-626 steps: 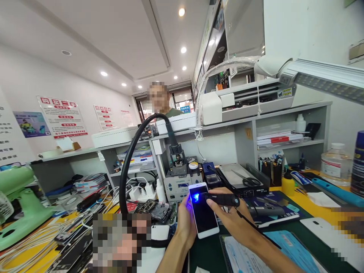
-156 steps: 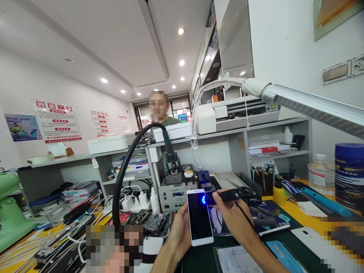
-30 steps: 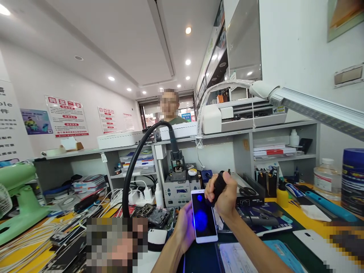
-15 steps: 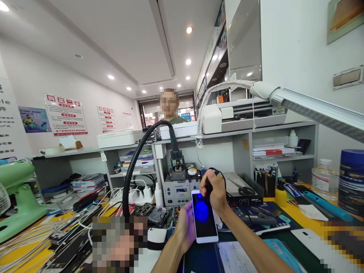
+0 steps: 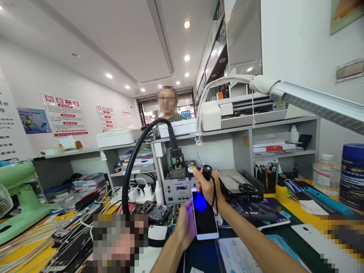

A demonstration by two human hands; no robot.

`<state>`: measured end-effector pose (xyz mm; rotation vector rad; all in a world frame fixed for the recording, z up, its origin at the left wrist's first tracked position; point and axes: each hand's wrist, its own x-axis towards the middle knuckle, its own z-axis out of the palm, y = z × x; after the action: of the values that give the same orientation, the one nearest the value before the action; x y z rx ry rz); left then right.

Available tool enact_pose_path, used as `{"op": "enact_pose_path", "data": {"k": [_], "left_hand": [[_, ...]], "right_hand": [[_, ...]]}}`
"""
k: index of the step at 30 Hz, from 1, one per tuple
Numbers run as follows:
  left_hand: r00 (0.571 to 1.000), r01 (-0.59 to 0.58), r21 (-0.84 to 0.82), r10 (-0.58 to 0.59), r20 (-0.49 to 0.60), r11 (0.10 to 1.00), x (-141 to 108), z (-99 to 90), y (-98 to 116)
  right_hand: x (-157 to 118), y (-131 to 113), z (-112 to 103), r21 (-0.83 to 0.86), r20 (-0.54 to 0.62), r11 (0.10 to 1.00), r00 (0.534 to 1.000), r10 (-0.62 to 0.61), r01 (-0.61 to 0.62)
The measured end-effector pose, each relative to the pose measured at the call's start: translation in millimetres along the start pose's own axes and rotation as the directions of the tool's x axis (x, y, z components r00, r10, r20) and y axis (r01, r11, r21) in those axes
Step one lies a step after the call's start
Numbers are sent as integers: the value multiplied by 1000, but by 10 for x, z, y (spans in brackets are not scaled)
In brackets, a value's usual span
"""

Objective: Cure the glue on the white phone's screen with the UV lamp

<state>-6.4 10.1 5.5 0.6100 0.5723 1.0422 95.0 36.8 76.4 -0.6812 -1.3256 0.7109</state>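
Observation:
A white-framed phone (image 5: 205,223) with a dark screen is held upright, tilted back, in my left hand (image 5: 185,223), whose fingers wrap its left edge. My right hand (image 5: 209,187) is closed around a small black flashlight (image 5: 207,170) just above the phone's top end. A wrist cord hangs from the flashlight beside my right wrist. Blue-violet light forms a round spot on the upper part of the screen and tints my left fingers.
Behind the phone stands a soldering or hot-air station (image 5: 178,189) with a black hose (image 5: 129,170) arching left. Circuit boards (image 5: 153,212) lie left of my hands. Scissors (image 5: 246,186), a yellow bottle (image 5: 281,192) and a white phone cover (image 5: 313,239) are rightward. A person (image 5: 167,104) stands beyond the counter.
My right hand has turned, so the flashlight's black end now shows above it with the cord hanging down. The blue spot has shifted up slightly and shrunk.

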Motion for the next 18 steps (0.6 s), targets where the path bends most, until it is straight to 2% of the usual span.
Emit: {"op": "enact_pose_path", "data": {"k": [4, 8, 13, 18], "left_hand": [[1000, 15, 0, -15, -15, 1000, -33, 32, 12], [1000, 17, 18, -16, -25, 1000, -28, 25, 15], [1000, -29, 7, 29, 7, 1000, -28, 10, 0], [999, -35, 5, 35, -1, 999, -16, -29, -25]], "right_hand": [[103, 98, -33, -21, 110, 997, 991, 73, -71], [224, 144, -10, -17, 166, 991, 977, 137, -136], [300, 186, 82, -6, 194, 989, 970, 148, -149], [325, 149, 134, -11, 171, 991, 976, 136, -136]]}}
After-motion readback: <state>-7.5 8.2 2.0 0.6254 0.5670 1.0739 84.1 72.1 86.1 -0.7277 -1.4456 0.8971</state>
